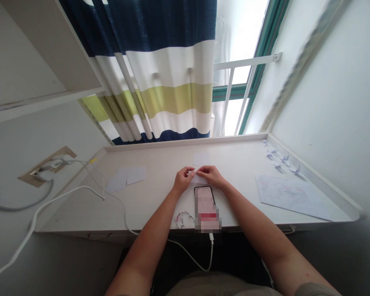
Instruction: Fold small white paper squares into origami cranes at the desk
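Both the left hand (183, 180) and right hand (213, 176) pinched a white paper (199, 179) lying between them, its long axis seemingly running hand to hand, neither nearer.

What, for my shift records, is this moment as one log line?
left hand: pinching white paper; right hand: pinching white paper; phone: on desk; folded papers: desk's far right corner

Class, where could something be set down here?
The desk is bare between the left hand and loose sheets, and from the right hand to the folded papers. It's crowded around the held paper and phone, and at the written page.
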The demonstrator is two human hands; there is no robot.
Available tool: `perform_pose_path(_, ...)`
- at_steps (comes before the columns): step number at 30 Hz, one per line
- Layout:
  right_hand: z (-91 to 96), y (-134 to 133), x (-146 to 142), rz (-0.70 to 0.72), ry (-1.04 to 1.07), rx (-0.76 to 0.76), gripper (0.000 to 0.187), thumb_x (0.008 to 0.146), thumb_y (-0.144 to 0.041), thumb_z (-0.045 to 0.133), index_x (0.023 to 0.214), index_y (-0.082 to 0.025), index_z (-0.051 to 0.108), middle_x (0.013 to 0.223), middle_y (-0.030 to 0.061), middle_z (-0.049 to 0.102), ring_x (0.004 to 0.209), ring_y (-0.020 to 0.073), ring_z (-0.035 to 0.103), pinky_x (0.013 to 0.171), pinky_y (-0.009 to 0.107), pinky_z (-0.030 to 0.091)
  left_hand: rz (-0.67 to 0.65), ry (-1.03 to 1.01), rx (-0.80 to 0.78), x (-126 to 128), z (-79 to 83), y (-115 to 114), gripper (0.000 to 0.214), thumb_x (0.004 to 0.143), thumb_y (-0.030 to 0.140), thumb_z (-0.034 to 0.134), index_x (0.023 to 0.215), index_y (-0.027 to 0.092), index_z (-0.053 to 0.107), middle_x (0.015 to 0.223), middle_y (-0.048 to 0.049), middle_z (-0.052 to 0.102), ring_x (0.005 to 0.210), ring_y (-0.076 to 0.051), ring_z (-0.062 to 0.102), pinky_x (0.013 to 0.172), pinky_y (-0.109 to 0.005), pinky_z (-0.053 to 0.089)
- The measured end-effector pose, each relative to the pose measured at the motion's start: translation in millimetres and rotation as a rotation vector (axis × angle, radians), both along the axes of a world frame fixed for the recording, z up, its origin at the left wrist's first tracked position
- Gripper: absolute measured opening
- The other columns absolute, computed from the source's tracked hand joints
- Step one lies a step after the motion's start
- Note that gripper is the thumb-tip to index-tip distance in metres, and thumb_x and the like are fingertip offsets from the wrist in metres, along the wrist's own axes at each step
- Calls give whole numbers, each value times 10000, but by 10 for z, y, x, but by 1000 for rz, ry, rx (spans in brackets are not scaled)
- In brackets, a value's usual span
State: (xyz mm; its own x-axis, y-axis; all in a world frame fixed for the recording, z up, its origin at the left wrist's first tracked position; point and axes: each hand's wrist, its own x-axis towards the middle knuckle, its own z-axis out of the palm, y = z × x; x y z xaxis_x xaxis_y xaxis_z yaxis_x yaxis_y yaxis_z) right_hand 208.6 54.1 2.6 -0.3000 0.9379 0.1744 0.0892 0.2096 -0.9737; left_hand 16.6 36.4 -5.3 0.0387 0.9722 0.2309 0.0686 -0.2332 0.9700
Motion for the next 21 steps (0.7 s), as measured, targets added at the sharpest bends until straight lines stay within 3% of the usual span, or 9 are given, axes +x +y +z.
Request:
perform_pose_path(6, 21, 12, 21, -12, -80, 16, 380, 795, -555, 752, 804, -175, 765, 787, 45, 747, 712, 179, 621, 684, 317, 467, 23, -24, -39, -2, -19, 28, 360, 816, 522, 802, 824, 165, 753, 624, 1, 628, 568, -134, 531, 534, -251, 399)
perform_pose_path(15, 174, -1, 115, -3, -109, -61, 457, 767, -630, 774, 733, -181, 693, 579, 9, 645, 547, 145, 563, 558, 282, 437, 167, -48, 16, -19, 32, 12, 397, 809, 553, 797, 805, 159, 750, 676, -15, 687, 596, -130, 563, 568, -259, 423)
perform_pose_path(18, 161, -12, 111, -41, -63, -113, 493, 754, -665, 793, 731, -191, 658, 514, -14, 605, 448, 124, 522, 483, 263, 403, 139, -110, -1, -30, 57, 14, 455, 791, 599, 805, 870, 156, 741, 742, -38, 730, 643, -149, 632, 603, -268, 470)
perform_pose_path(21, 136, -11, 95, -105, 81, -122, 548, 734, -722, 795, 748, -201, 628, 511, -29, 595, 410, 115, 510, 446, 253, 392, 30, -166, -75, -32, 90, 15, 533, 800, 660, 770, 943, 149, 717, 815, -80, 766, 715, -190, 719, 630, -284, 511)
